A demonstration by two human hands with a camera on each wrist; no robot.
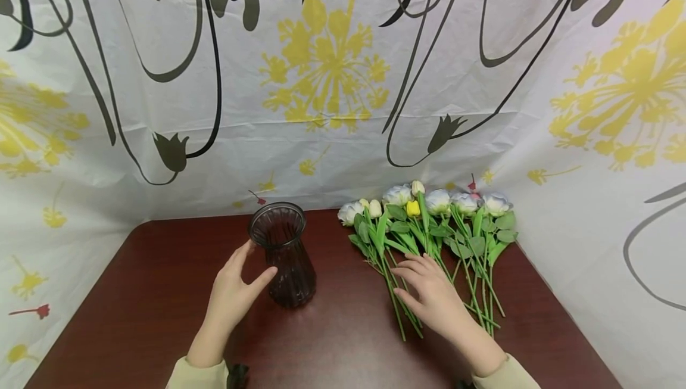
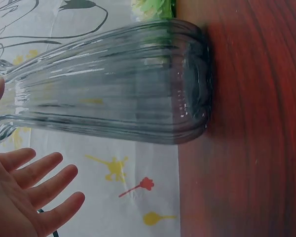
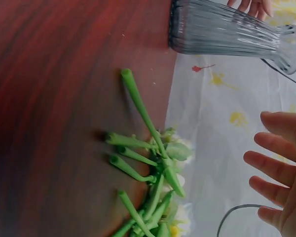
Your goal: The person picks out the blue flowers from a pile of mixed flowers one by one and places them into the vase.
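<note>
A dark tinted, ribbed glass vase (image 1: 291,267) with a flared rim stands upright on the table. Beside its left side is my left hand (image 1: 230,293), thumb and fingers spread near the neck. The left wrist view shows the vase (image 2: 113,84) between thumb and spread fingers (image 2: 54,177), with nothing gripped. My right hand (image 1: 431,296) hovers above the stems of artificial flowers (image 1: 423,234), fingers loosely extended. In the right wrist view the green stems (image 3: 138,106) lie below and apart from the right hand (image 3: 286,173).
The blooms are white tulips (image 1: 375,208), a yellow tulip (image 1: 412,208) and several pale blue-white peony-like flowers (image 1: 438,202), lying at the back right. A patterned white cloth (image 1: 332,162) hangs behind and around the dark red wooden table (image 1: 177,276).
</note>
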